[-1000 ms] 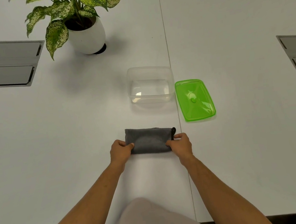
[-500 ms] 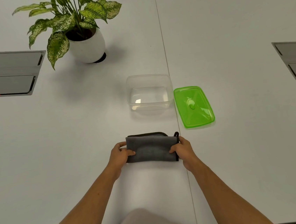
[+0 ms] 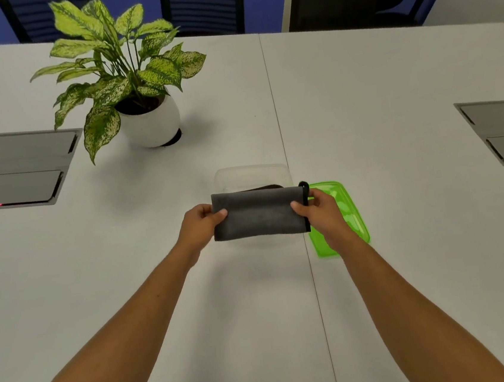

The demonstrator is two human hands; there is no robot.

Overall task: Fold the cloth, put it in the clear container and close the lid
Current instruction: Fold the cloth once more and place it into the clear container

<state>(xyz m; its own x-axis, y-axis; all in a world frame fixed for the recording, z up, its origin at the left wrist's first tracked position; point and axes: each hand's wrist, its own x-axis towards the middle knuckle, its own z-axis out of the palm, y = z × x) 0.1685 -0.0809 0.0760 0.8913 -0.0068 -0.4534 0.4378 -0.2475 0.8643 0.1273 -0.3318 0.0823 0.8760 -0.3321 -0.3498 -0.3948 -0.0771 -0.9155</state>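
Head view showed the folded grey cloth [image 3: 259, 213] lifted off the worktop [image 3: 389, 89], where half a second earlier it had lain flat under both hands. It now hung in the air in front of the clear container [image 3: 252, 175], hiding most of that box, with only the far rim and corners visible above the cloth's top edge. The left hand [image 3: 203, 224] pinched the left end, thumb on the near face and fingers [image 3: 204, 209] curled behind; the right hand [image 3: 319, 211] clamped the right end the same way, beside the small black loop [image 3: 305, 189]. Folding looked finished, and the carry toward the container appeared under way. The green lid [image 3: 347, 212] lay flat just right of the container, partly under the right wrist, so it would need picking up afterwards. Nothing seemed to block the box's open top. A potted plant [image 3: 127, 79] stood well apart at far left, and grey floor-box panels [image 3: 15, 169] sat at both edges.
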